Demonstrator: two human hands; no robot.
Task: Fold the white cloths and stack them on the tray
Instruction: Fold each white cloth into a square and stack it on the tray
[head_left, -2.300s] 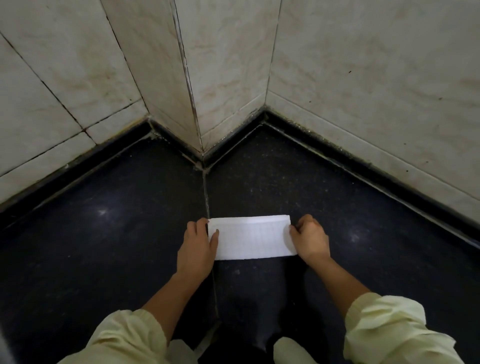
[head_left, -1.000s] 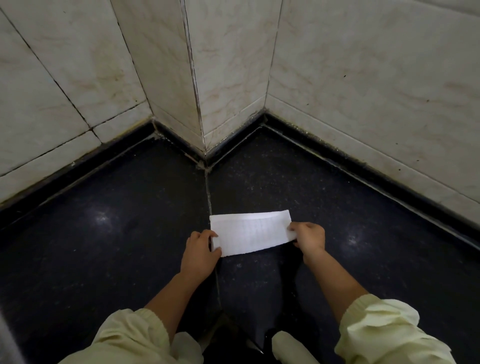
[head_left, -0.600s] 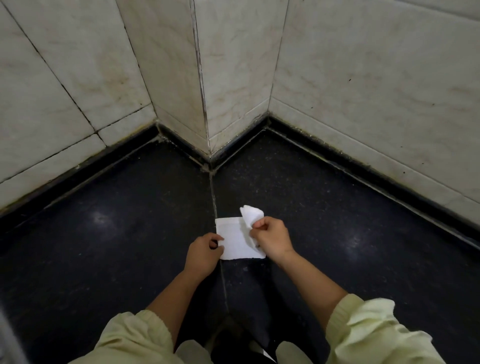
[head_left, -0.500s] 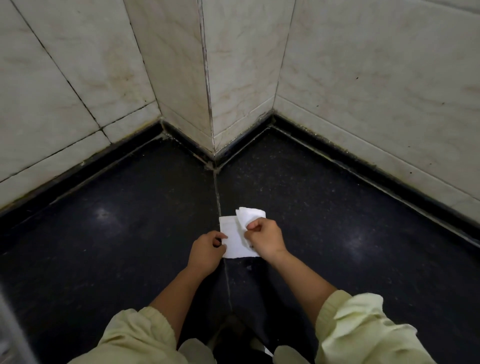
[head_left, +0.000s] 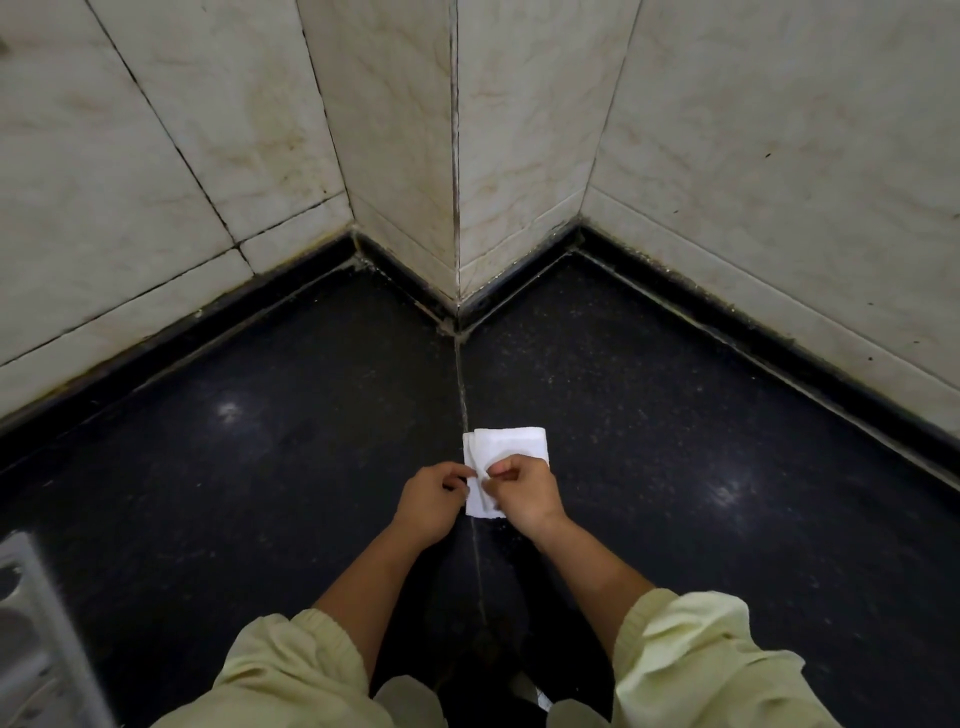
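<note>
White folded cloth (head_left: 514, 442) lies on the floor (head_left: 311, 441); your left grip (head_left: 431, 501) and right grip (head_left: 524, 493) both pinch its left edge.

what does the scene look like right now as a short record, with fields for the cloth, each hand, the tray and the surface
cloth: white cloth, folded small, lying on the dark surface
left hand: left hand pinches the cloth's left edge
right hand: right hand lies over the cloth and pinches it beside the left hand
tray: tray, pale grey, only a part shows at the lower left edge, apart from the cloth; contents unclear
backdrop: tiled walls meet at a corner
</note>
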